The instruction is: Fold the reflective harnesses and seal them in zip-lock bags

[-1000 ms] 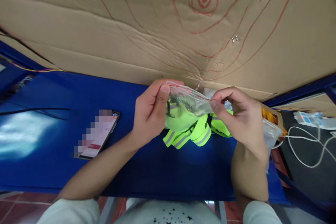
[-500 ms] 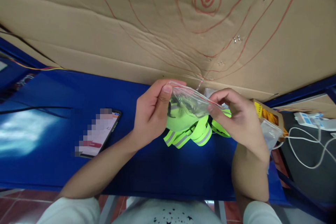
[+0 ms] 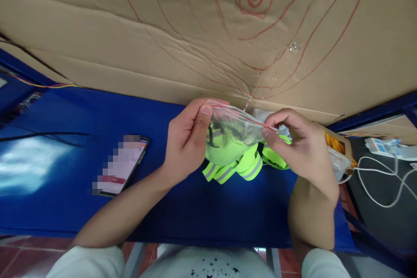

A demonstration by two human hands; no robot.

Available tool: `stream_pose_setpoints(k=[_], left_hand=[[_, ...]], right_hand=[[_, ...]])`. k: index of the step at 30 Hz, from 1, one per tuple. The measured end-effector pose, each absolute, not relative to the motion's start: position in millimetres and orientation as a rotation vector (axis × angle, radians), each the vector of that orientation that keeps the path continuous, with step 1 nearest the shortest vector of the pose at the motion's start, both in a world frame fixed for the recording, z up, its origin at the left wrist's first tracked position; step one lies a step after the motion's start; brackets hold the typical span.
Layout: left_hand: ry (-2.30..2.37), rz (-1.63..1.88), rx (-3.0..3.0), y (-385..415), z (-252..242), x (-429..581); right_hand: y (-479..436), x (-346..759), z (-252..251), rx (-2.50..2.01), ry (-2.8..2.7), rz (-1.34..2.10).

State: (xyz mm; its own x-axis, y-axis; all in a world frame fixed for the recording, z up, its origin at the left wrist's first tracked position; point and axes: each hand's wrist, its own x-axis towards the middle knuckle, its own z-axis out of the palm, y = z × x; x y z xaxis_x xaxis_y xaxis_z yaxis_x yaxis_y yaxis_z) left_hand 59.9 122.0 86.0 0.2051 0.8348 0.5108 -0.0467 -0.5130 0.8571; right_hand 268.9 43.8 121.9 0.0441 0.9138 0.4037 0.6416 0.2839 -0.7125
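Note:
Between my hands is a clear zip-lock bag [image 3: 233, 121] with a red line along its top edge. My left hand [image 3: 188, 143] pinches the bag's left top corner between thumb and fingers. At the other end of the zip strip, my right hand [image 3: 298, 145] is closed on the edge with thumb and forefinger. Something neon green shows in or through the bag; I cannot tell which. Below it on the table lie neon-green reflective bands [image 3: 249, 165] with grey stripes. Another rolled green band [image 3: 275, 154] sits beside them, partly behind my right hand.
A phone [image 3: 122, 167] lies on the blue table [image 3: 208, 213] at my left. Cardboard [image 3: 130, 52] with red drawn lines rises behind. To the right are a box with orange contents [image 3: 335, 145], plastic bags and a white cable [image 3: 368, 200] on a dark surface.
My right hand has slid slightly right along the zip edge, its thumb further from the left hand. The left hand keeps its pinch, and the view has shifted a little.

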Motion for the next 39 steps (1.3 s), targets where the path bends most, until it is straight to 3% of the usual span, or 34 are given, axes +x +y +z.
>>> stream_pose_setpoints(k=[39], left_hand=[[0.707, 1.213, 1.904, 105.4, 85.6, 65.2]], right_hand=[[49.8, 249.9, 117.3, -1.47, -1.674, 0.392]])
